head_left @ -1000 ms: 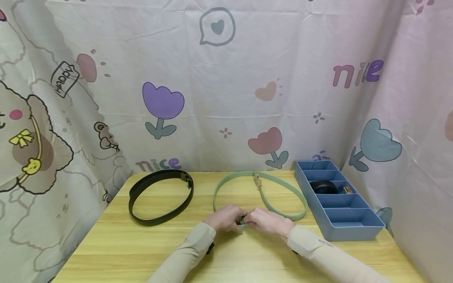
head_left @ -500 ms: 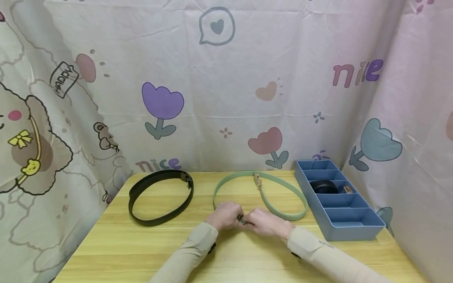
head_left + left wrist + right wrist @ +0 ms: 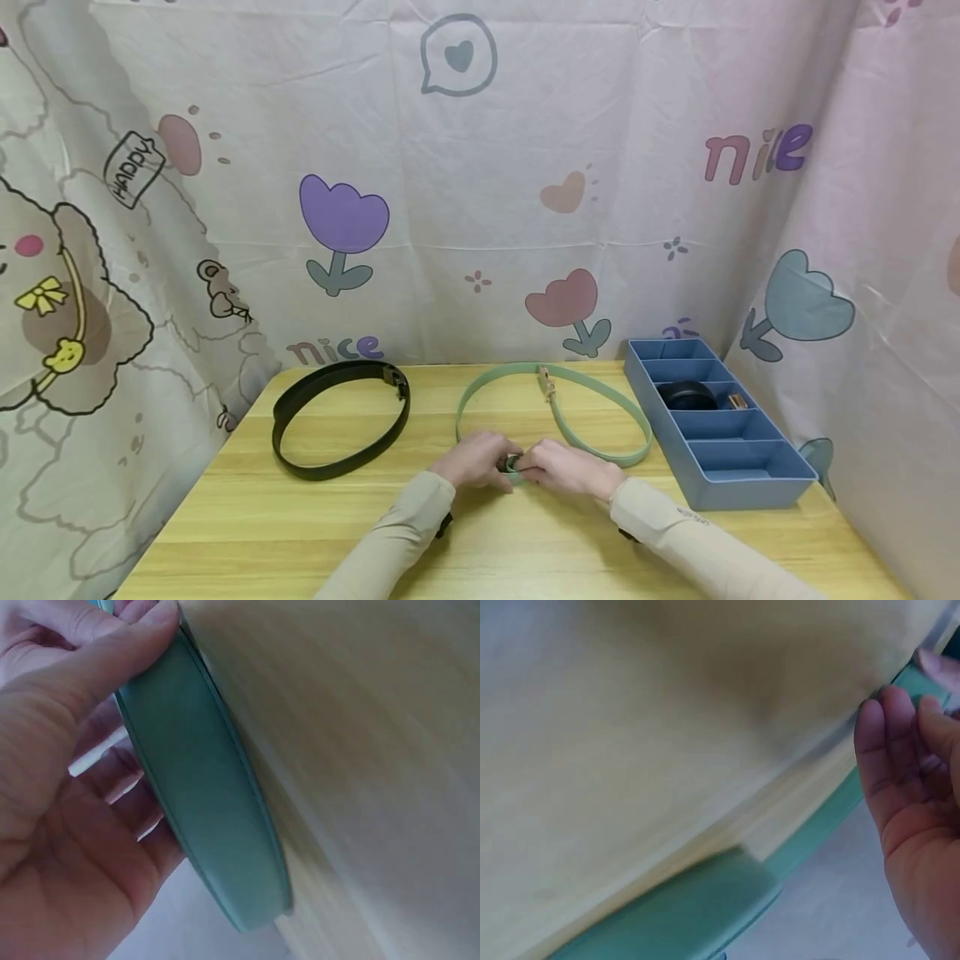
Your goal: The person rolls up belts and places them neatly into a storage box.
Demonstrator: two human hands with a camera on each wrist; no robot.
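A light green belt (image 3: 626, 460) lies in a wide curve on the table, its gold-toned buckle (image 3: 547, 383) at the far side. Between my hands its near end is wound into a small coil (image 3: 512, 477). My left hand (image 3: 474, 460) pinches the band; in the left wrist view the thumb lies over the green strap (image 3: 199, 772), with the fingers behind it. From the other side my right hand (image 3: 566, 468) holds the coil with thumb and fingertips. In the right wrist view those fingers (image 3: 900, 727) meet at the belt, partly cut off by the frame.
A black belt (image 3: 318, 472) lies looped at the left of the table. On the right stands a blue-grey divided box (image 3: 742, 495), with a rolled black belt (image 3: 686, 397) and its buckle (image 3: 738, 402) in one compartment. A printed curtain (image 3: 465, 167) hangs behind.
My left hand closed round the coil half a second ago and now has its fingers spread around it again. The green belt's left side has shifted slightly right. My right hand stays nearly in place.
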